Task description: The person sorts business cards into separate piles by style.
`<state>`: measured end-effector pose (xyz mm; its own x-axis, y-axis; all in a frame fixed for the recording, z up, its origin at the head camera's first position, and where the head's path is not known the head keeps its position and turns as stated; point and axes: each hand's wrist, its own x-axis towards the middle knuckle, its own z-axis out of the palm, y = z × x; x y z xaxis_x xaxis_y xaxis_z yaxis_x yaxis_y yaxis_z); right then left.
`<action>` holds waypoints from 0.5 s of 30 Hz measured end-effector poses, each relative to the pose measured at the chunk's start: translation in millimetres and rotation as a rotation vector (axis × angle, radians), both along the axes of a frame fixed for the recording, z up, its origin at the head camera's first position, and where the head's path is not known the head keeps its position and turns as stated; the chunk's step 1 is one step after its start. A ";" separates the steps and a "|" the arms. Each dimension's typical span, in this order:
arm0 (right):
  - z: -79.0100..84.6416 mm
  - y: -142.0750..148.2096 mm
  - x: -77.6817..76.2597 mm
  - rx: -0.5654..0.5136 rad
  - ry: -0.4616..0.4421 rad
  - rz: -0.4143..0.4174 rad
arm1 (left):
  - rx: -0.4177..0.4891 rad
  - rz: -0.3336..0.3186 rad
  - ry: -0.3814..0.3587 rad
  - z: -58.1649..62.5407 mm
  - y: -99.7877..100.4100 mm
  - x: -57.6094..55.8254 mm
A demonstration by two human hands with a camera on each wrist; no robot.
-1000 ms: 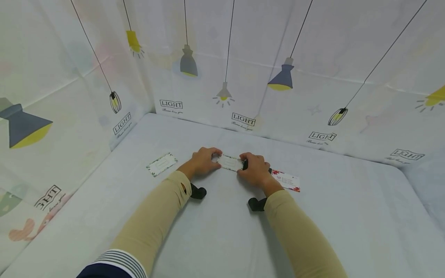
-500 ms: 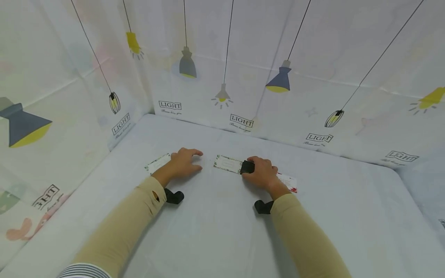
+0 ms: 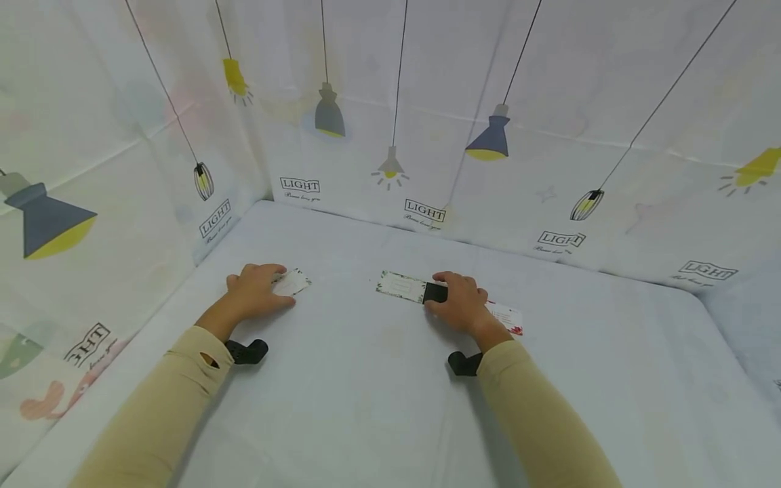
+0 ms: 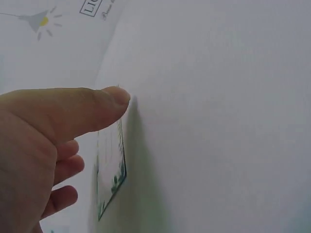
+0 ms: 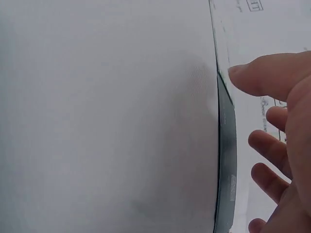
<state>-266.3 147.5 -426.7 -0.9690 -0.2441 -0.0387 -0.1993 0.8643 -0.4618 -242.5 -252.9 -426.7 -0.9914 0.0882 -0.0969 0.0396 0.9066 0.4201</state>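
Over the left white card [image 3: 294, 282] with a green leaf border, my left hand [image 3: 253, 293] spreads its thumb and fingers on either side; contact cannot be told. The left wrist view has its thumb [image 4: 104, 107] crossing in front of that leaf-bordered card [image 4: 111, 170]. Another leaf-bordered white card [image 3: 401, 285] lies mid-table, its right end meeting a black card [image 3: 435, 293]. My right hand [image 3: 460, 303] stays over the black card, partly hiding it. In the right wrist view the fingers [image 5: 269, 150] look loosely bent, apart from the black card [image 5: 227, 155].
A white card with red flowers [image 3: 508, 317] lies right of the right hand, partly hidden by it. White cloth covers the table [image 3: 366, 393]. Behind it hangs a curtain [image 3: 439, 61] printed with lamps. Each wrist wears a black mount [image 3: 247, 352].
My left hand has left the middle leaf-bordered card and moved left to the other leaf-bordered card. My right hand has shifted slightly right, exposing more of the black card.
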 end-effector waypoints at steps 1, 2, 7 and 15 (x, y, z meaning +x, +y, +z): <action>1.0 -0.9 0.9 -0.011 0.005 0.005 | -0.009 0.007 -0.007 -0.2 -4.8 2.6; 2.2 -1.7 1.9 -0.020 0.009 0.010 | -0.019 0.014 -0.012 -0.6 -8.9 4.8; 7.4 -8.0 7.2 -0.052 0.021 0.037 | -0.033 0.038 -0.016 0.5 -20.7 13.3; 11.6 -18.2 18.0 -0.102 0.040 0.073 | -0.024 0.050 0.034 4.0 -25.2 20.0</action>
